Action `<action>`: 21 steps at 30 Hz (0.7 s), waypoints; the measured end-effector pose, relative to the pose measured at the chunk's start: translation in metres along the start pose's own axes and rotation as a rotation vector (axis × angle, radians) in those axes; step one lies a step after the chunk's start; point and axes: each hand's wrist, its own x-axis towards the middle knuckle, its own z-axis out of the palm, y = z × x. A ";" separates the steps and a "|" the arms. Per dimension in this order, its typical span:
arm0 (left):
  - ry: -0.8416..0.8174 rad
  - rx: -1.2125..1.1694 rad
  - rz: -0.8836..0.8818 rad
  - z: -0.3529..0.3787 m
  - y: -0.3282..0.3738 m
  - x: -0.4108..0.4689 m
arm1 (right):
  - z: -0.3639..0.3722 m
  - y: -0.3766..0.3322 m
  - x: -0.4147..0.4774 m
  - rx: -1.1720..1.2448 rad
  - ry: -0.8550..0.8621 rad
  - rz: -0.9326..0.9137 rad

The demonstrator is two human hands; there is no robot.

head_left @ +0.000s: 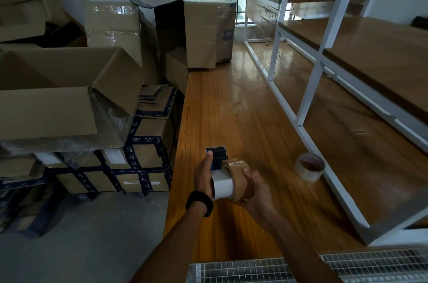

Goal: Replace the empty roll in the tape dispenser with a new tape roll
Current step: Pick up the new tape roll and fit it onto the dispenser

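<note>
Gripping tape dispenser (217,162) in left hand (203,175); right hand (256,186) clasping brown tape roll (239,179).

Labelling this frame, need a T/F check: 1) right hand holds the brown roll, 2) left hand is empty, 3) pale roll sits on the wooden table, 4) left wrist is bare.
1. True: the right hand grips the brown roll.
2. False: the left hand holds the dispenser.
3. True: the pale roll lies on the table, apart from both hands.
4. False: the left wrist wears a black band.
</note>
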 end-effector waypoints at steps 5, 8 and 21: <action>0.023 -0.031 -0.021 0.001 -0.002 -0.002 | 0.000 -0.002 -0.006 0.016 0.000 0.033; 0.056 -0.059 -0.025 0.002 0.000 -0.004 | 0.000 -0.007 -0.009 0.051 -0.023 0.100; 0.032 -0.018 0.033 0.000 -0.002 -0.005 | 0.000 -0.015 -0.017 -0.157 -0.061 0.128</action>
